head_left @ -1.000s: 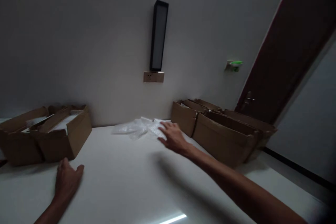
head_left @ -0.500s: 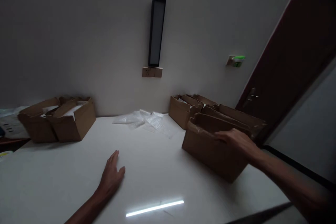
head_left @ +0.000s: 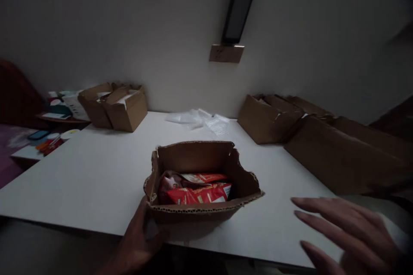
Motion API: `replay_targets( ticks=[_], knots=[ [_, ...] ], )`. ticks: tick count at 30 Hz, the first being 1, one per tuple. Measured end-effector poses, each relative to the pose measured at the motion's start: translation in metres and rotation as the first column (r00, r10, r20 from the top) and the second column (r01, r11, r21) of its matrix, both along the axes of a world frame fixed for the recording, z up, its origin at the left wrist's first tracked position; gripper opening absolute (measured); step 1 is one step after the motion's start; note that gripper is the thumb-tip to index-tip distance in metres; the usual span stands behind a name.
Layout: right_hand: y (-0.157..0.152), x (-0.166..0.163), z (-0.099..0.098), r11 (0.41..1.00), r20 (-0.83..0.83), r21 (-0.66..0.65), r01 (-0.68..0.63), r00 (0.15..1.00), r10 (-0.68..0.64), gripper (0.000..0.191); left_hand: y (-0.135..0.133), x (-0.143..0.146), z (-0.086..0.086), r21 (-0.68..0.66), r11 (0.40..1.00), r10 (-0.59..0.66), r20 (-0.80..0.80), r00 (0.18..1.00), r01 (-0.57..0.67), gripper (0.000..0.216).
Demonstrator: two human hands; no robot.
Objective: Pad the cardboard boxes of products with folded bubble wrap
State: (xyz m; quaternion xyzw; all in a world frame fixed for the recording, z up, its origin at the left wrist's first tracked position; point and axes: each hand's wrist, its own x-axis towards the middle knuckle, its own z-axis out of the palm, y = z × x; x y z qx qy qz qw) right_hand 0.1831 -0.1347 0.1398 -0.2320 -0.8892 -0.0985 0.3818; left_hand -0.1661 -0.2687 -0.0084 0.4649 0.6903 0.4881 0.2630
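In the middle of the head view an open cardboard box point(head_left: 206, 209) with ragged cut edges stands at the near part of the white table point(head_left: 80, 176). Red snack-like packets point(head_left: 201, 193) lie inside it. My left hand point(head_left: 137, 240) grips the near left corner of this box, fingers along its side and thumb across the front. To the right of the box, my right hand point(head_left: 348, 232) hovers with its fingers spread, holding nothing and apart from the box. Part of the right hand is cut off by dark shadow.
Several more cardboard boxes point(head_left: 342, 159) stand at the right, and two boxes point(head_left: 125, 109) at the back left. Clear plastic wrap point(head_left: 206, 120) lies by the wall. Beyond the table's left edge are small items and a white basket point(head_left: 77, 107).
A box with red packets now stands before me, with my left hand on it. My right hand has let go of the right-hand box. The view has shifted left and down.
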Motion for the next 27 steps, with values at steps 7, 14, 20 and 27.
replay_targets(
  ticks=[7, 14, 20, 27],
  knots=[
    [0.014, -0.020, -0.106, 0.830, 0.114, -0.557, 0.038, 0.993, 0.031, 0.069, 0.022, -0.010, 0.009, 0.086, 0.996, -0.014, -0.078, 0.997, 0.020, 0.054],
    [0.057, -0.097, -0.105, 0.633, -0.070, -0.767, -0.107, 0.994, 0.083, 0.042, 0.074, -0.032, 0.014, -0.018, 0.980, 0.196, -0.024, 0.980, -0.197, 0.066],
    [0.117, -0.121, -0.127, 0.766, -0.111, -0.637, -0.088, 0.994, 0.022, 0.050, 0.143, -0.058, 0.029, 0.040, 0.976, 0.212, 0.007, 0.977, -0.212, 0.071],
    [0.220, -0.076, -0.134, 0.822, 0.215, -0.256, 0.509, 0.859, -0.465, 0.048, 0.165, -0.062, 0.016, 0.005, 0.973, 0.230, -0.013, 0.973, -0.230, 0.069]
  ],
)
